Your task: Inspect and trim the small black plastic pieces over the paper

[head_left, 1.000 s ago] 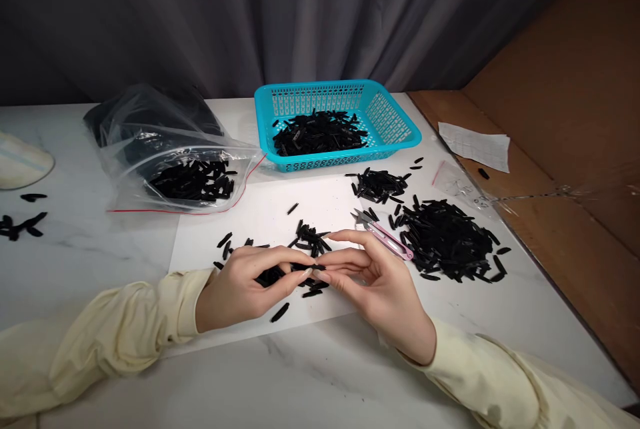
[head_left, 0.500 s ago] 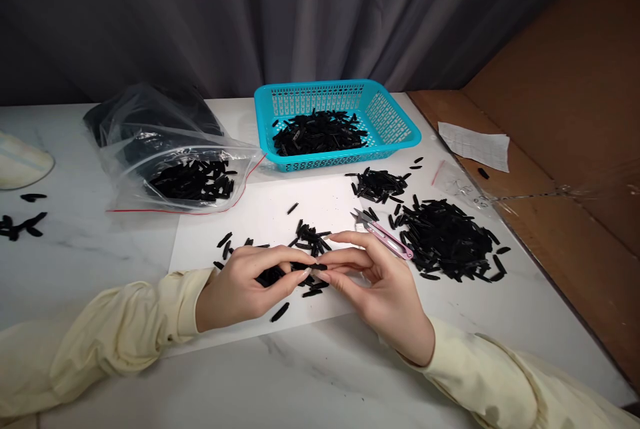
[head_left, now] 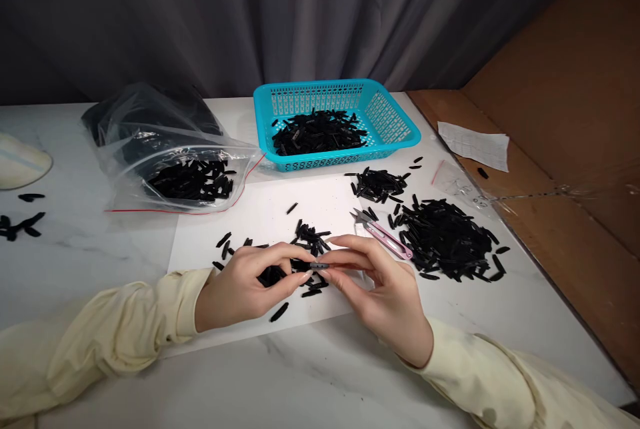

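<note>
The small black, elongated piece (head_left: 319,266) has turned since half a second ago: it now shows a greyer face with tiny marks, while both hands have hardly moved. The left hand (head_left: 245,286) pinches one end between thumb and fingertip, and the right hand (head_left: 385,296) has the other end in the same narrow pinch, just above the smooth white paper sheet (head_left: 260,216).

Beneath and around the fingers lie loose black slivers (head_left: 310,237), slim with tapering ends. Just beyond the right hand are pink-handled metal snips (head_left: 387,240), their pointed blades apart, beside a large matte-black heap (head_left: 447,239). A smaller black pile (head_left: 379,185) sits farther back, near the turquoise perforated plastic basket (head_left: 400,142), which holds more of them. To the left, a clear, crinkled zip bag (head_left: 150,166) with a red edge has some too, all on the grey-veined, white marble-look table (head_left: 280,376).
</note>
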Tool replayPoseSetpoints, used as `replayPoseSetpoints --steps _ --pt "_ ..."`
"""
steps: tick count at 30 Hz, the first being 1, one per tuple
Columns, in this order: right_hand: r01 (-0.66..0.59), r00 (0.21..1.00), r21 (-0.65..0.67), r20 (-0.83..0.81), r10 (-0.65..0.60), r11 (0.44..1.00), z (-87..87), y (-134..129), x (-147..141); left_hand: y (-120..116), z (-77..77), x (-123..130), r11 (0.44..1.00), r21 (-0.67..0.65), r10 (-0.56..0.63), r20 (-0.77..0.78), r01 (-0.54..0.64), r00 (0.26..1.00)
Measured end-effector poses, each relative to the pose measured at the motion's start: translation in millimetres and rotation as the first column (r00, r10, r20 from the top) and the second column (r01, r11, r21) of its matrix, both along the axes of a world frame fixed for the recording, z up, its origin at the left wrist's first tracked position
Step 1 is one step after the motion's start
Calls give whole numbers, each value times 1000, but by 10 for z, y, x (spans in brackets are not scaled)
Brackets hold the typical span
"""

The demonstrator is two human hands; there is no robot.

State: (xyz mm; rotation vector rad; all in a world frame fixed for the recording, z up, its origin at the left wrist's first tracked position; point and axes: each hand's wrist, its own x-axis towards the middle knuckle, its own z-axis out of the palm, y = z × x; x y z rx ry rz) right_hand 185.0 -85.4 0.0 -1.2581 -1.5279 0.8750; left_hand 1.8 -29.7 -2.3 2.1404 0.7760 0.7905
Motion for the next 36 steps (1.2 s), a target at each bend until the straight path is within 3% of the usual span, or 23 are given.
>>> replayPoseSetpoints --steps 3,8,17,22,26,29,31,33,36 --pt "22 991 139 126 -39 990 -13 -9 13 -4 0 -3 998 -65 23 -42 -25 999" --pt "-32 950 384 297 -91 923 -9 -6 33 33 77 15 976 -204 63 -74 -77 995" --pt "-14 909 417 384 -163 909 26 10 43 67 166 33 902 -428 38 -63 -61 997" --pt "-33 912 501 369 -179 865 -16 11 3 56 175 39 801 -597 -58 -131 -32 990" --pt "-83 889 498 429 -162 863 11 50 39 70 193 39 761 -647 -59 -135 -43 989" --pt "-164 808 445 573 -139 880 134 108 198 89 206 29 719 -690 -12 -129 -81 992" --pt "-125 726 375 665 -173 919 220 140 329 106 221 27 684 -721 15 -136 -109 991" --pt "-68 606 281 774 -184 957 262 153 422 123 240 31 665 -740 13 -129 -105 992" --pt "-78 380 116 922 -78 990 229 141 446 141 266 44 665 -744 -12 -97 -64 995"
